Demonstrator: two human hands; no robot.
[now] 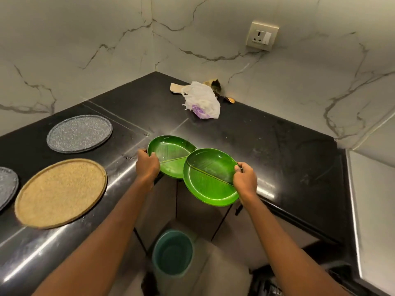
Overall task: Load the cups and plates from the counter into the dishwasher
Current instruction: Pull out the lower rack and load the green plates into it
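I hold two green leaf-patterned plates above the inner corner of the black counter (277, 146). My left hand (147, 165) grips the left rim of the farther green plate (171, 152). My right hand (244, 179) grips the right rim of the nearer green plate (208, 178), which overlaps the first plate's right edge and hangs out past the counter's front edge. On the counter to the left lie a tan round plate (61, 192), a grey speckled plate (79, 133) and part of another grey plate (7, 186) at the frame's left edge. No dishwasher is in view.
A crumpled white plastic bag (203, 99) with small items behind it lies near the back corner. A teal bucket (172, 252) stands on the floor below the counter corner. A wall socket (262, 36) sits on the marble wall. Dark cabinet doors are beneath the counter.
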